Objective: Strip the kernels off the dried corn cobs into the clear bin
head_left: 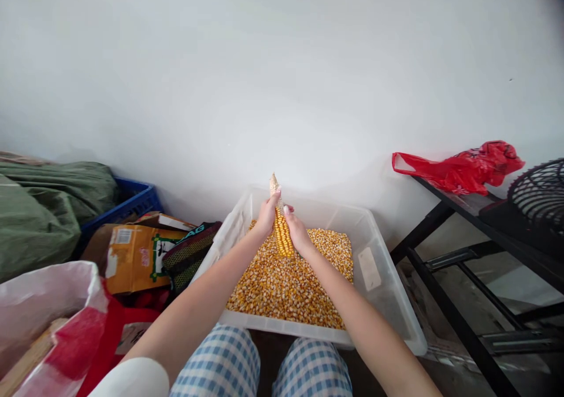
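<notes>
Both hands hold one dried corn cob (281, 232) upright over a clear plastic bin (382, 250). My left hand (265, 216) grips the cob's upper part, where the tip is bare of kernels. My right hand (298, 234) wraps the lower, still yellow part. Loose yellow corn kernels (286, 288) cover the bin's bottom beneath the cob. The bin sits on the floor just beyond my knees in blue checked trousers (222, 364).
On the left are a white and red sack (48, 320), a cardboard box (134, 256), a blue crate (127, 206) and green cloth (39, 209). A black metal table (467, 209) at right carries a red plastic bag (462, 168) and a black fan grille (540, 194). A white wall stands behind.
</notes>
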Demonstrator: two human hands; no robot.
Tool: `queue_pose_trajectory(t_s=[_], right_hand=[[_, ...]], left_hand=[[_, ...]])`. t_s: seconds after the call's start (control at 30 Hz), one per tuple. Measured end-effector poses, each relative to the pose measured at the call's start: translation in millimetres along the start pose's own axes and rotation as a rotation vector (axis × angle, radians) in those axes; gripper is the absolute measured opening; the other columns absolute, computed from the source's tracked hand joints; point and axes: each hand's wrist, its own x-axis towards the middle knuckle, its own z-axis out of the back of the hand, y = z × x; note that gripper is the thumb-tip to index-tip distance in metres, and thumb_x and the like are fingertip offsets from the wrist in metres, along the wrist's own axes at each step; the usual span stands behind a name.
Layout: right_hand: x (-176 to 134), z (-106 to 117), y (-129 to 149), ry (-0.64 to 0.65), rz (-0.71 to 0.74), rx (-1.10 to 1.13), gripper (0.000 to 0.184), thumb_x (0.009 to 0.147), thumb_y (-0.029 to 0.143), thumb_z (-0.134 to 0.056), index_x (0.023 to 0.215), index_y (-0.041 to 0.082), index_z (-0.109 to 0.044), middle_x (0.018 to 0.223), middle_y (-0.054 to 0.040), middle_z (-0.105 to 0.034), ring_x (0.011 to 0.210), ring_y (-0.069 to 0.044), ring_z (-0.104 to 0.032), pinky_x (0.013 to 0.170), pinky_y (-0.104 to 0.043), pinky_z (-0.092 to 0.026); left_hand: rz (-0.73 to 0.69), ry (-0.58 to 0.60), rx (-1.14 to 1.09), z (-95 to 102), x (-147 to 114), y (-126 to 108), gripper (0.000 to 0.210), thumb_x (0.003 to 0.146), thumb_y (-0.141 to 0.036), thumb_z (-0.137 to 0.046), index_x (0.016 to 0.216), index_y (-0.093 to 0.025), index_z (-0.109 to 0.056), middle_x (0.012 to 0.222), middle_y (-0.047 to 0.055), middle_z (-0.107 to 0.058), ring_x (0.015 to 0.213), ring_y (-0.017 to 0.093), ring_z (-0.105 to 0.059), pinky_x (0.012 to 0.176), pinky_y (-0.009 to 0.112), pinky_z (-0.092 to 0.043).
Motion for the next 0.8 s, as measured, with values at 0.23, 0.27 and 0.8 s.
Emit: queue_pose_trajectory(t_s=[0.23,0.27,0.8], right_hand=[[-10.8,1.2,4.0,0.026,0.052,-0.206,0.053,0.085,0.056,-0.025,0.098,0.018,-0.06,0.092,-0.0075,-0.065,0.088,-0.02,-0.059,0.075,-0.028,-0.042],[-11.5,1.7,5.0,0.02,0.053,-0.24,0.054,0.085,0.056,-0.023,0.1,0.018,-0.06,0.093,-0.008,-0.065,0.088,-0.02,-0.059,0.075,-0.028,-0.042],[-7.0,0.5,-9.6,0.008,0.095,-0.442,0.06,0.087,0.053,-0.016,0.081,0.017,-0.063,0.064,-0.0097,-0.062,0.067,-0.022,-0.059,0.067,-0.03,-0.04]], left_hand=[[-0.071,-0.033,0.08,6.2,2.2,8.1,0.053,0.069,-0.059,-0.05,0.083,-0.009,-0.062,0.063,0.011,-0.066,0.062,0.021,-0.062,0.06,0.03,-0.047],[-0.078,-0.038,0.087,6.4,2.4,9.3,0.053,0.069,-0.06,-0.049,0.082,-0.009,-0.062,0.062,0.01,-0.066,0.061,0.021,-0.062,0.06,0.029,-0.047],[0.024,-0.015,0.09,8.1,4.9,9.2,0.052,0.069,-0.058,-0.05,0.077,-0.009,-0.065,0.056,0.01,-0.064,0.055,0.02,-0.061,0.052,0.027,-0.043]])
